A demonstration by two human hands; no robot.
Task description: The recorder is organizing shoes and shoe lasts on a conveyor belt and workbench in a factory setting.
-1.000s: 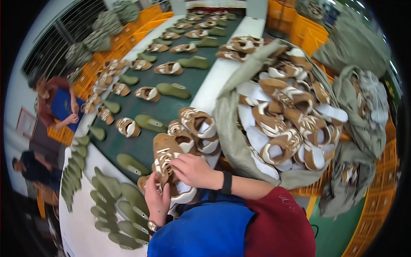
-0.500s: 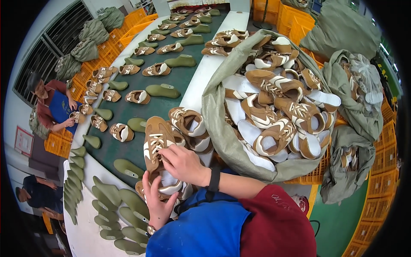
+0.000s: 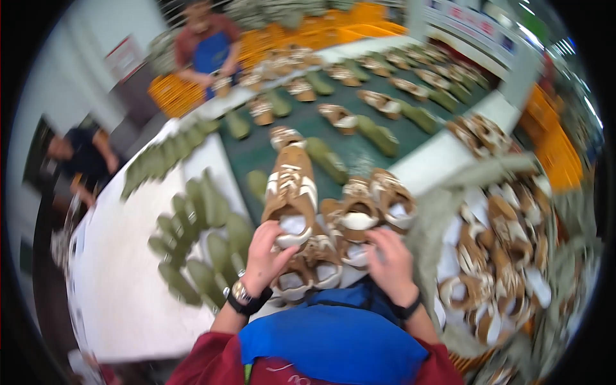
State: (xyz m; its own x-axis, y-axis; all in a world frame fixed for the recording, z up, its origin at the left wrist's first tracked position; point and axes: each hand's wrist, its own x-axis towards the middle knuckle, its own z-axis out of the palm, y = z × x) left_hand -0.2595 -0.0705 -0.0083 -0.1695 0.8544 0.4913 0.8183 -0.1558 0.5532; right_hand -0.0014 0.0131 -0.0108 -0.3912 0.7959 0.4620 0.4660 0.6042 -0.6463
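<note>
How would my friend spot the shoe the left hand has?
Find the dark green belt. At its near end, the person's left hand grips the heel of a brown shoe with white laces. Among the shoes bunched there, its toe reaches farthest over the belt.

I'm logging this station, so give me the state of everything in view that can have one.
Held shoe: laced, opening upward, toe pointing away.
Left grip: curled on its heel.
Right grip: fingers slightly bent beside nearby shoes; contact unclear.
Sack: open, heaped with shoes.
Green belt: partly covered; whether it runs can't be told.
Belt shoes: off the belt lasts.
Table lasts: bare, clustered.
Watch: fastened on left wrist.
</note>
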